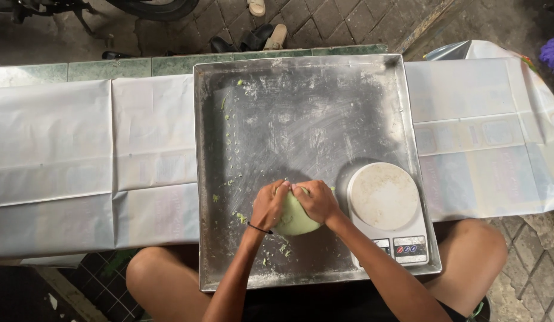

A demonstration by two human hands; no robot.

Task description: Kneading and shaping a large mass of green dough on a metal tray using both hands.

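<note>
While my left hand [269, 206] and right hand [316, 201] clasp the green dough [295, 219] from both sides, it rests on the tray's [301, 113] near part, just left of the scale [387, 211]. Judged soft, pliable, slightly sticky; best cupped underneath, not pinched.

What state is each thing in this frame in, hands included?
Left hand: grip closed on the dough ball, black band at the wrist.
Right hand: grip closed on the dough ball from the other side.
Green dough ball: one smooth lump, pressed on the tray.
Metal tray: floured, green crumbs scattered along its left part.
Kitchen scale: in the tray's near right corner, platform bare and dusty.
White sheet: spread flat, creased.
</note>
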